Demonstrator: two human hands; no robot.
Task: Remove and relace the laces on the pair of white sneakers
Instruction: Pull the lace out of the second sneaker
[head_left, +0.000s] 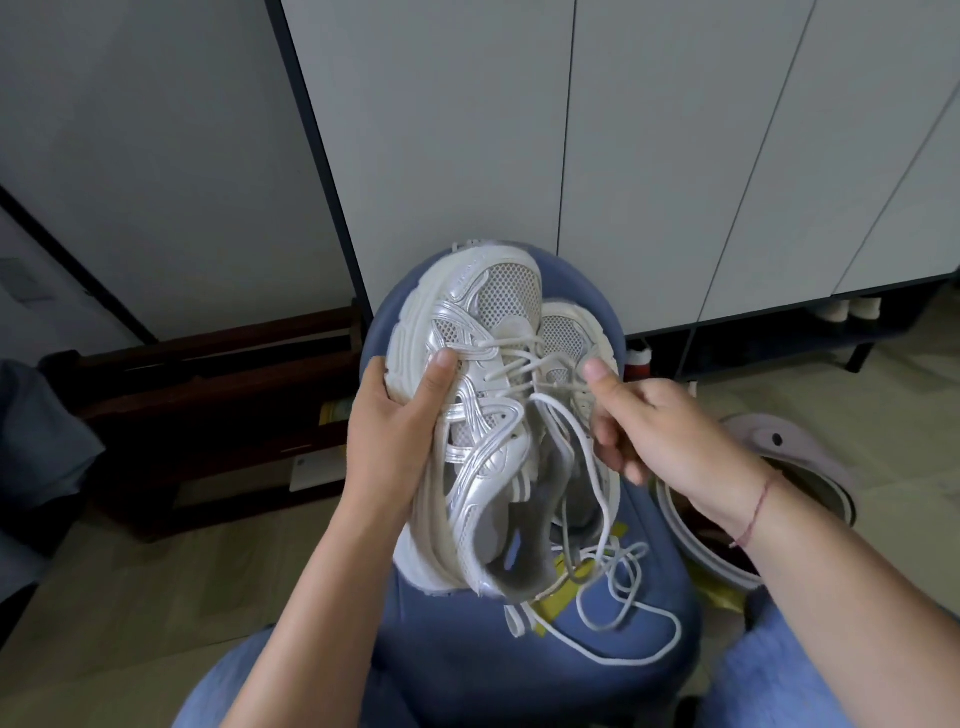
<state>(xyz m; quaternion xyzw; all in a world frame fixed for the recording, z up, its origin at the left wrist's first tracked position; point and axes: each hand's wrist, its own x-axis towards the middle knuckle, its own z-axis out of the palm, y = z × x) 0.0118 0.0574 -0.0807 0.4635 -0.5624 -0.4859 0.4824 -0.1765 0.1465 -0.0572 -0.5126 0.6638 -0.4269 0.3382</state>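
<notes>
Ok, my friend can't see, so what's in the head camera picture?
A person's left hand grips a white sneaker by its sole over a blue stool, while the right hand pinches its lace near the eyelets. The loose lace trails down onto the stool, and a second sneaker lies behind it.

White-silver sneaker tilted, toe far; second sneaker just right; laces half-loosened, ends trailing near.

White sneaker, blue stool

dim, cool light; bowed edges
</notes>
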